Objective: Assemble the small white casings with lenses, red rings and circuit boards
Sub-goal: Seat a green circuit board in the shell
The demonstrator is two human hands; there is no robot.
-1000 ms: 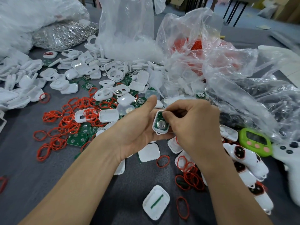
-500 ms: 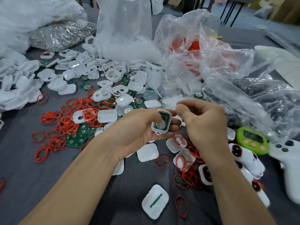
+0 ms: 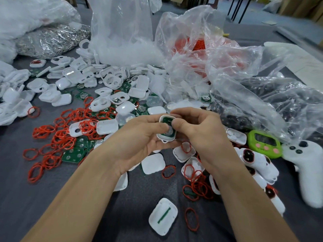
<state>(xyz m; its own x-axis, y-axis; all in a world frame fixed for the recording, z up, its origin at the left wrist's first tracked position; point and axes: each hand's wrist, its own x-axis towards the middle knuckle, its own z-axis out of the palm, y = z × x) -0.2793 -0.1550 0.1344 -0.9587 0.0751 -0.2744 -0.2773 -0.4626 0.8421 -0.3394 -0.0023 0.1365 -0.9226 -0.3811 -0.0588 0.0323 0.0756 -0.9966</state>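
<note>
The left hand (image 3: 139,142) cupped a small white rounded-square plastic casing (image 3: 167,130) holding a green circuit board (image 3: 168,127); the right hand (image 3: 197,131), at three o'clock, pinched its top edge.

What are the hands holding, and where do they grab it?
A white casing with a green board inside. Left hand grips its edges; right hand thumb presses the board.

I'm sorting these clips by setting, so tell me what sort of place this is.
Probably a small hand-assembly workshop: bulk clear plastic bags of parts, loose heaps of small white plastic casings, red rubber rings and green circuit boards on a grey table, stacked cardboard boxes behind.
</note>
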